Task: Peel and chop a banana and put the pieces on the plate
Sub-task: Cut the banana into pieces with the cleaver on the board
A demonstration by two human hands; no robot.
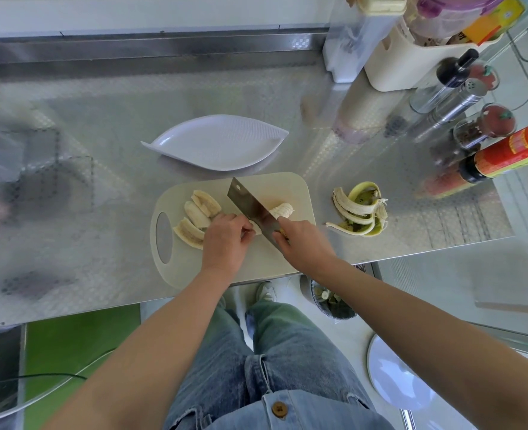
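Steel on plastic here: the cleaver (pixel 253 209), a broad rectangular blade with a small hole near its far corner, lies angled across the cream chopping board (pixel 299 190). The board is smooth and round-cornered, with an oval grip hole at its left end. The right hand (pixel 303 243) is wrapped round the handle, fingers closed tight on it. Just left of the blade, the left hand (pixel 225 240) has its fingers curled down, holding the pale banana (pixel 282 210), whose stubby, ridged end pokes out on the blade's right side. Several long, soft slices (pixel 199 214) lie fanned at the board's left end. Beyond the board and apart from it sits the white plate (pixel 219 147), leaf-shaped and pointed, ribbed on one half. Off to the right, the limp yellow-green peel (pixel 361 209) curls on the embossed steel bench (pixel 86 135).
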